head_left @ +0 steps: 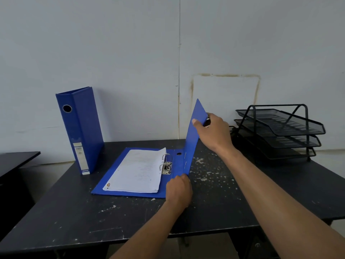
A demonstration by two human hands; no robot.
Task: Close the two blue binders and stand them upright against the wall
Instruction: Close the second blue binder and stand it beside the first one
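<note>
One blue binder [82, 128] stands shut and upright at the back left of the dark table [74, 212], against the wall [130, 62]. A second blue binder [173, 165] lies open in the middle, with a stack of white paper [138, 171] on its metal rings [165, 163]. Its right cover [192, 139] is lifted nearly vertical. My right hand [214, 131] grips that cover near its top edge. My left hand [179, 189] presses on the near end of the spine, fingers curled on it.
A black three-tier mesh letter tray [280, 128] stands at the back right of the table. A second dark table [16, 163] sits at the far left. The tabletop is flecked with white paint.
</note>
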